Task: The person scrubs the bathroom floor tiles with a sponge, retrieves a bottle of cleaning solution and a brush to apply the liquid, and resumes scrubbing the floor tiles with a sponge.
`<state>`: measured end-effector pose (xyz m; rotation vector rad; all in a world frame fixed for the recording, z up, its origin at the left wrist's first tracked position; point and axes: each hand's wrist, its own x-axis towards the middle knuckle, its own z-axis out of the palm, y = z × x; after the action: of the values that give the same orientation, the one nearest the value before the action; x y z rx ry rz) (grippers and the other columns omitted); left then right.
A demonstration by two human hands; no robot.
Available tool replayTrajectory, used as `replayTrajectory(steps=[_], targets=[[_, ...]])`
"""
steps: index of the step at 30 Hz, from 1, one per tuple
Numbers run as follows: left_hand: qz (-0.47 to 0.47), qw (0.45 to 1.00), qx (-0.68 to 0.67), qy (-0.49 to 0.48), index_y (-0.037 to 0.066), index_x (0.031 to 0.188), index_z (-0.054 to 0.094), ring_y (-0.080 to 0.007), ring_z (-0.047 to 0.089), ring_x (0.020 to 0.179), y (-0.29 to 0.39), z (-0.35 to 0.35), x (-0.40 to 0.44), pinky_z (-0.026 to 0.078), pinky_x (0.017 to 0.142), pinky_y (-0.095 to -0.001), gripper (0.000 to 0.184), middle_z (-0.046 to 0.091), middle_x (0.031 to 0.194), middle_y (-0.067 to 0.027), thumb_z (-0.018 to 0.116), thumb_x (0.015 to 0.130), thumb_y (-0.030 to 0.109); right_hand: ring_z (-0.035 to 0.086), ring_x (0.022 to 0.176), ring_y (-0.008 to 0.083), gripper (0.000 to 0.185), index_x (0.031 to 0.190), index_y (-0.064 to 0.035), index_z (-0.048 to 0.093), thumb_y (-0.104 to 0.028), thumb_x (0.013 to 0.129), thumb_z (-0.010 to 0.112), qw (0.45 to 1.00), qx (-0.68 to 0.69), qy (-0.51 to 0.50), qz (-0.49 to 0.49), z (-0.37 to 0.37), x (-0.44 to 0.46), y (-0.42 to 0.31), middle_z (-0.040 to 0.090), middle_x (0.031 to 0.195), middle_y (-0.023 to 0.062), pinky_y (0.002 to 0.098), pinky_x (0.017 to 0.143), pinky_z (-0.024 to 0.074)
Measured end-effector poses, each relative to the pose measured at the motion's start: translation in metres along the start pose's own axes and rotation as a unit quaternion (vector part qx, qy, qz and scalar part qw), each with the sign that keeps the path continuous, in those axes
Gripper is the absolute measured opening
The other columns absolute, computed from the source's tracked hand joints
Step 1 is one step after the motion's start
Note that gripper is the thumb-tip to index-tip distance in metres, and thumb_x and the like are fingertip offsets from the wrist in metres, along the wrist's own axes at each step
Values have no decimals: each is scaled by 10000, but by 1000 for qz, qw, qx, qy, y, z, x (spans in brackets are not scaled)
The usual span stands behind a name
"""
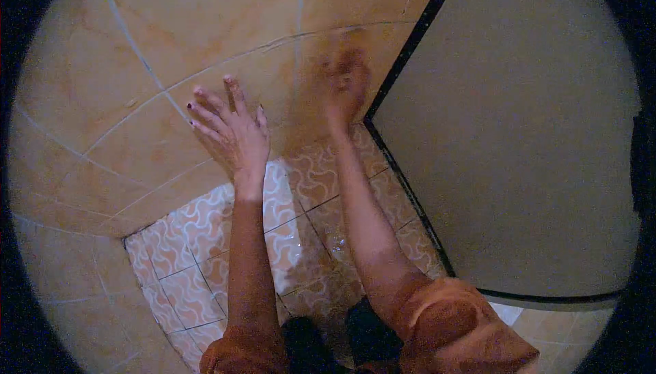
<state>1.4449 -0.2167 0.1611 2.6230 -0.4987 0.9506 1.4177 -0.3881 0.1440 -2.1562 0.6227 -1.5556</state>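
Note:
My left hand (236,128) is raised in front of the tiled wall (205,25), its fingers spread apart and nothing held in it. Whether its palm touches the tiles cannot be made out. To the right, my right hand (347,84) is nearest the same wall, close to the door's dark edge. Motion blurs its fingers, so what they hold, if anything, does not show. Both forearms reach up from orange sleeves (465,326).
A large grey door (519,128) with a black edge takes up the right side. Patterned floor tiles (198,230) with wet-looking shiny spots lie below the hands. My dark-covered feet or legs (372,333) show at the bottom. Another tiled wall (61,271) stands on the left.

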Motion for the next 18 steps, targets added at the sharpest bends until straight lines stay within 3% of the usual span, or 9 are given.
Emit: replayTrajectory(steps=[1, 3, 6, 8, 10, 11, 13, 14, 18], targets=[[-4, 1000, -2, -3, 144, 1380, 112, -494, 47, 1256, 0, 0, 1, 117, 983, -592, 794, 15, 1388, -277, 566, 765, 358, 408, 1108, 329, 567, 1243, -10, 376, -199, 767, 620, 984, 133, 6, 117, 0, 7, 35, 458, 1200, 171, 414, 950, 302], [2, 1000, -16, 10, 143, 1382, 98, -490, 43, 1257, 0, 4, 0, 121, 980, -595, 781, 5, 1384, -285, 553, 779, 343, 405, 1110, 336, 556, 1225, -9, 401, -217, 761, 627, 937, 262, 13, 232, -3, 2, 50, 454, 1199, 181, 414, 950, 302], [10, 999, 5, 38, 138, 1381, 94, -483, 79, 1257, -1, 11, -1, 134, 990, -575, 790, 28, 1367, -315, 560, 763, 299, 436, 1064, 339, 574, 1204, -3, 414, -269, 748, 641, 990, 107, -15, 90, 9, -43, -9, 471, 1145, 203, 389, 913, 347], [7, 999, -8, 45, 120, 1379, 96, -475, 79, 1261, -1, 16, -2, 129, 996, -566, 783, 29, 1366, -317, 552, 764, 280, 447, 1044, 337, 573, 1202, -5, 410, -264, 747, 642, 995, 35, 3, 92, 17, -60, -38, 474, 1128, 204, 382, 893, 364], [7, 998, -22, 52, 101, 1376, 97, -467, 79, 1265, 0, 15, -2, 124, 1001, -558, 775, 31, 1365, -319, 545, 764, 261, 454, 1012, 344, 559, 1197, -4, 404, -237, 749, 644, 992, 50, -112, -38, 6, -59, -59, 468, 1108, 199, 370, 867, 380], [10, 998, -27, 56, 85, 1373, 103, -454, 89, 1269, 9, 16, 1, 126, 1009, -542, 761, 38, 1366, -316, 535, 766, 242, 454, 1012, 344, 559, 1197, -4, 404, -237, 749, 644, 991, 53, -115, -30, 5, -50, -47, 468, 1108, 199, 370, 867, 380], [5, 997, -31, 65, 69, 1370, 110, -441, 98, 1273, 8, 11, 1, 128, 1017, -526, 747, 45, 1368, -313, 525, 768, 224, 453, 1015, 327, 531, 1194, -12, 399, -229, 766, 628, 993, 105, 6, 46, 10, -41, -20, 455, 1112, 186, 382, 868, 373], [14, 998, -20, 52, 62, 1367, 120, -432, 108, 1275, 9, 8, 0, 129, 1022, -513, 737, 55, 1372, -303, 521, 767, 209, 453, 1015, 327, 531, 1194, -12, 399, -229, 766, 628, 993, 108, -1, 47, 20, -49, -4, 455, 1112, 186, 382, 868, 373], [27, 999, -8, 20, 56, 1360, 158, -400, 133, 1281, 9, 0, -2, 128, 1034, -485, 717, 85, 1392, -255, 519, 749, 149, 398, 1088, 350, 641, 1233, 10, 332, -206, 725, 660, 936, 222, 97, 257, 38, -69, 13, 428, 1162, 191, 411, 956, 289]])
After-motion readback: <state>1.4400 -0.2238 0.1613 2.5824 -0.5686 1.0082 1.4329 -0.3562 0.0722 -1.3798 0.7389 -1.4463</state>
